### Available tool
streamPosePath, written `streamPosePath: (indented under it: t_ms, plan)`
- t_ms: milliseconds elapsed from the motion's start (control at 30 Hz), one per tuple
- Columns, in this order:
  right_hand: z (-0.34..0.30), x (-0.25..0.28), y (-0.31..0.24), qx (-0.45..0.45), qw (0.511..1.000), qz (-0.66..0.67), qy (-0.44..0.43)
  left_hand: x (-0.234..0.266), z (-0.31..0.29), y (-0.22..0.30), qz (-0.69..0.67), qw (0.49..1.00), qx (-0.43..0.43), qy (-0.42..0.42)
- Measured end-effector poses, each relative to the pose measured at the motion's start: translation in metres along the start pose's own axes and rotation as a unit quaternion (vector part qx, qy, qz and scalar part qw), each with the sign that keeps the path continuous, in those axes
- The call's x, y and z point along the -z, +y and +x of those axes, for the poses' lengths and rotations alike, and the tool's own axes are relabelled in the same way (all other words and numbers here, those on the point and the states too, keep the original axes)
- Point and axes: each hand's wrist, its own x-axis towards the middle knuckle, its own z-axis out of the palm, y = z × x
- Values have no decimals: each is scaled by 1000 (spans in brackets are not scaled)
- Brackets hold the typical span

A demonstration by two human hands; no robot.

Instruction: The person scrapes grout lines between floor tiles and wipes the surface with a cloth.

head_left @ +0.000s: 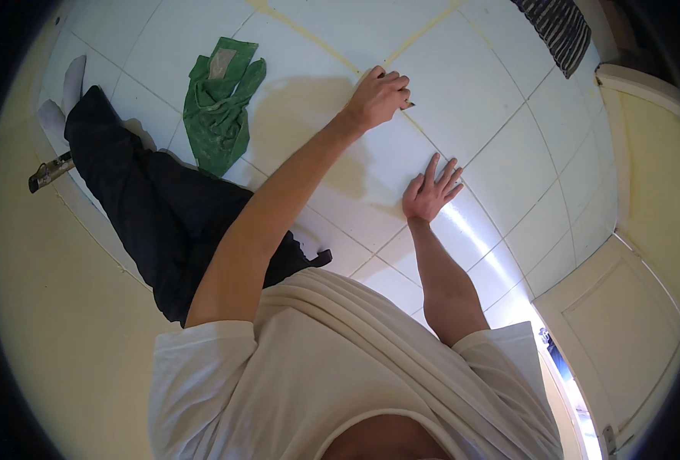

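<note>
My left hand (378, 98) is closed and presses down at a seam between the white floor tiles (474, 100). A small dark tip pokes out by its fingers, but what it grips is mostly hidden. Lower and to the right, my right hand (428, 193) lies flat on the tiles, its fingers spread and nothing in it. A yellow band (309, 37) runs along the seam up to my left hand, and another yellow band (424, 34) branches off beyond it. Left of my left arm lies a crumpled green cloth (218, 115) with a pale grey patch (220, 63) at its upper end.
My legs in black trousers (148, 199) stretch out to the left. Past them, near the wall (56, 291), is a brownish stick-like object (51, 172) with a dark end. A dark striped mat (558, 34) lies at the far right. A cream door (616, 330) stands at the lower right.
</note>
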Motion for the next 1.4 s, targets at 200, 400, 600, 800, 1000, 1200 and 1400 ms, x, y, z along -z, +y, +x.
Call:
streamPosePath:
  t_ms: [200, 400, 600, 800, 1000, 1200, 1400]
  plan:
    - [-1, -1, 2, 0, 1000, 10, 3, 15, -4, -37, 2, 999, 18, 38]
    - [-3, -1, 4, -1, 1000, 6, 1, 3, -10, -15, -44, 997, 46, 40]
    - [-2, -1, 2, -2, 1000, 3, 1, -23, 0, 33, -65, 998, -15, 14]
    - [-2, 0, 2, 0, 1000, 4, 0, 18, -13, -45, -30, 996, 28, 83]
    - [-1, 0, 5, 2, 1000, 8, 6, 25, -9, -52, -26, 995, 42, 85]
    - [-1, -1, 0, 1, 1000, 1, -2, -10, -12, 6, -97, 994, 18, 50]
    - [-1, 0, 1, -2, 1000, -2, -1, -13, -16, 24, -78, 996, -40, 25]
